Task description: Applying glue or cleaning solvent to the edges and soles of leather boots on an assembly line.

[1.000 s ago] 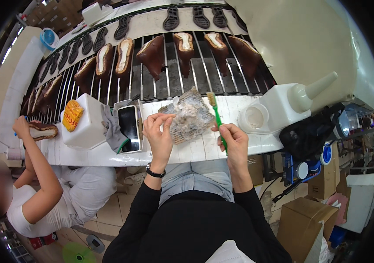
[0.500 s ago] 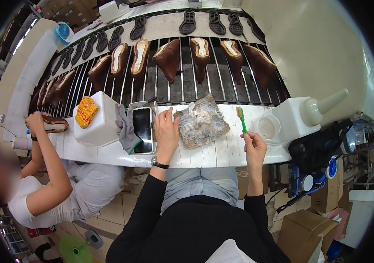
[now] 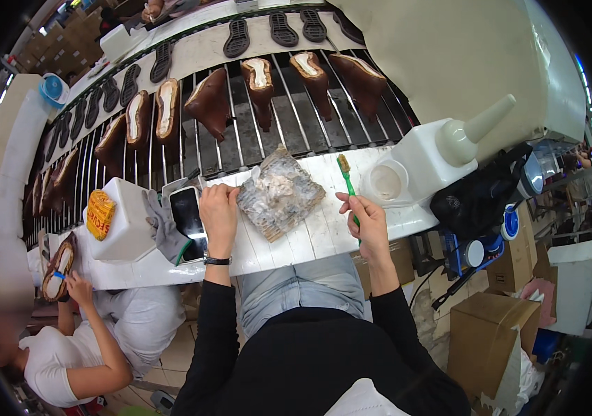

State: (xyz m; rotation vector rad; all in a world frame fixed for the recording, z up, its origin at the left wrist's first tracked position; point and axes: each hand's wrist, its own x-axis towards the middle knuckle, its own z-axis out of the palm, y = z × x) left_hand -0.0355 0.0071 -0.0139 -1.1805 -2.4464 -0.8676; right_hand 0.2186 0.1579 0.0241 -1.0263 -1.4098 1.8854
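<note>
- I have open bench (image 3: 254,258) in front of the crusted pad (image 3: 280,195), and a narrow strip between its right corner and the brush (image 3: 348,186) in the right hand (image 3: 369,223).
- Farther right, the round cup (image 3: 387,182) and white nozzle bottle (image 3: 424,163) block my way, with the black bag (image 3: 473,197) at the bench's end.
- On the left, the left hand (image 3: 218,211) fills the space between the pad and the dark-screened device (image 3: 187,213); the grey glove (image 3: 164,227) and white container (image 3: 121,232) crowd beyond.
- Ahead, I could pass between the brown uppers (image 3: 259,80) above the rods (image 3: 278,125).
</note>
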